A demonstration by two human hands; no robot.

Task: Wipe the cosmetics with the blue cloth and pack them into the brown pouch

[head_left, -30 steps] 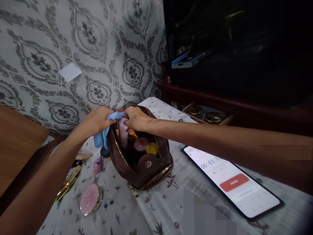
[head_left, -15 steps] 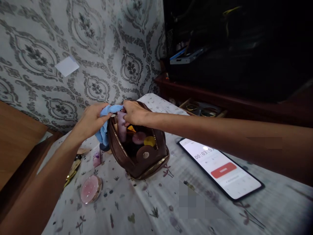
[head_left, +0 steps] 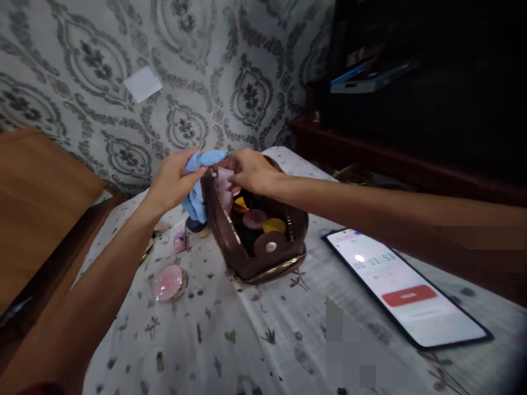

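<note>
Two hands: both are placed at the far left part of the brown bag [head_left: 247, 260], which stands unzipped on the printed cover [head_left: 181, 351].
Left hand [head_left: 177, 173]: the blue cloth [head_left: 195, 200] is pinched between thumb and fingers, at the left rim.
Right hand [head_left: 251, 170]: fingers are curled over the far side of the opening, beside the lilac tube [head_left: 224, 184]; whether something is gripped cannot be told.
Handling: the cloth is best held by gathered folds, away from the zipper teeth, and the tube should not be knocked.
In the way: the near opening is partly covered by the flap [head_left: 270, 240], the far right rim by the forearm [head_left: 362, 192].
Inside: a pink disc [head_left: 254, 219] and a yellow disc [head_left: 274, 226] are seen.
Around: a pink compact [head_left: 169, 282] is placed near left, a phone [head_left: 411, 296] right.
</note>
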